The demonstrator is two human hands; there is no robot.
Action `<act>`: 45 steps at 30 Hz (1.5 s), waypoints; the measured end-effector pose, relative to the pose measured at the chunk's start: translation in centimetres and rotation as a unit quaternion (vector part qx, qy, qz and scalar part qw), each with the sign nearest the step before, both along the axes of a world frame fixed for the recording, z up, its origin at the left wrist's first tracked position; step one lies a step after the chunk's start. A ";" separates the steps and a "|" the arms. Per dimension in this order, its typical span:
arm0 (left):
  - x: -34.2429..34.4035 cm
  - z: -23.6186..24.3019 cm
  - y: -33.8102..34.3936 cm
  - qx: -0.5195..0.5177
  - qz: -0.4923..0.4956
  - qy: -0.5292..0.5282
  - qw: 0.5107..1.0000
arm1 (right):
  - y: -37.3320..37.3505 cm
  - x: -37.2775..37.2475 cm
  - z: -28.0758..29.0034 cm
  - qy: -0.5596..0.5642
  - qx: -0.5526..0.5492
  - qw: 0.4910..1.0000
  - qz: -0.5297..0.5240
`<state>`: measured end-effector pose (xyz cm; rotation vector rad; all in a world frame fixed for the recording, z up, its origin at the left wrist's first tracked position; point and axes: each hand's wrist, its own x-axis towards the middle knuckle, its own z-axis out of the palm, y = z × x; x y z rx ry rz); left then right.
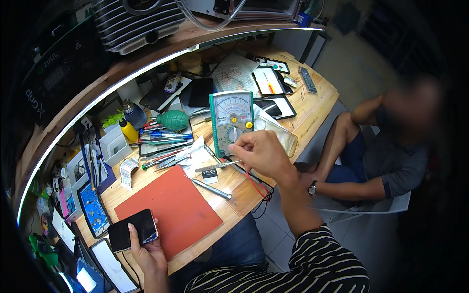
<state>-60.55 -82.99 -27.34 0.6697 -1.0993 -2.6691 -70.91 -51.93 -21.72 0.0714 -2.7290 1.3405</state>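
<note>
My left hand (148, 253) grips a black smartphone (131, 230) by its lower end, thumb over the dark screen, above the left part of an orange-red mat (171, 207). My right hand (265, 154) is raised in front of a green analog multimeter (232, 115), thumb and forefinger pinched together. Whatever sits in that pinch is too small or hidden to make out. A thin metal blade tool (215, 167) reaches out beside these fingers, over a small dark card (210, 176); I cannot tell if they touch it. Red and black test leads (257, 183) hang below my right hand.
A screwdriver-like metal tool (211, 188) lies at the mat's far edge. Behind are pens and tools (163, 139), a green air blower (173, 120), a yellow bottle (128, 131) and several phones and screens (273, 106). Another person (376, 151) sits at the right, beyond the bench edge.
</note>
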 end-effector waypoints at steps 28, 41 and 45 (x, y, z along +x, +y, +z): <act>6.3 0.8 -1.5 -0.173 -0.317 -0.084 0.929 | -4.2 -0.5 -3.5 -0.017 0.321 0.933 0.159; -2.7 1.2 -5.8 -0.790 -0.137 0.080 0.592 | 21.1 -11.3 -4.1 0.242 0.066 0.926 -0.282; -4.5 0.0 -6.5 -0.790 -0.203 0.079 0.573 | 34.2 -18.1 -7.3 0.163 0.285 0.862 -0.387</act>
